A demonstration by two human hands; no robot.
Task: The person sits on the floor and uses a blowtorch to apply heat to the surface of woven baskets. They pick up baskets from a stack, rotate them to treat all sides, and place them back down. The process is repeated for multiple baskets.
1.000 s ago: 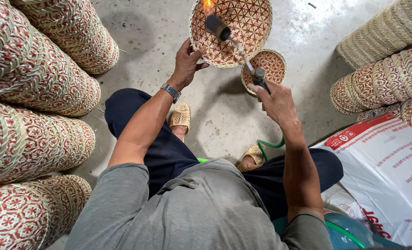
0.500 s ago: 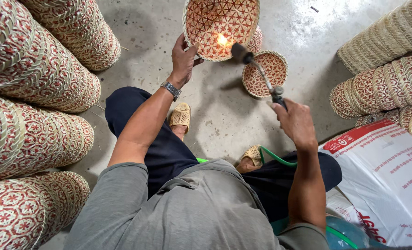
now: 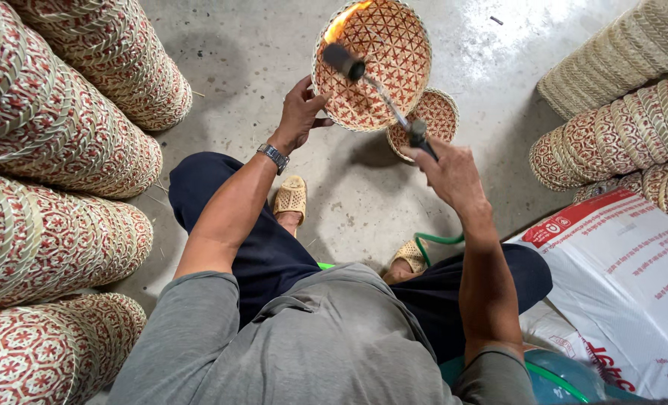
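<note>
A round woven basket (image 3: 383,71) with a red star pattern is held up over the concrete floor (image 3: 266,60), far centre, its open side facing the camera. The left hand (image 3: 300,112) grips its left rim, fingers clamped on the edge. The right hand (image 3: 450,172) is closed around the handle of a gas torch (image 3: 371,82), whose nozzle lies across the basket with a flame (image 3: 341,22) licking the far rim. A second small basket (image 3: 428,120) lies on the floor just behind the torch. A green hose (image 3: 435,241) runs near the right foot. Stacks of baskets (image 3: 56,150) crowd the left, more stacks (image 3: 627,97) the right, and a white sack (image 3: 619,285) lies near right.
</note>
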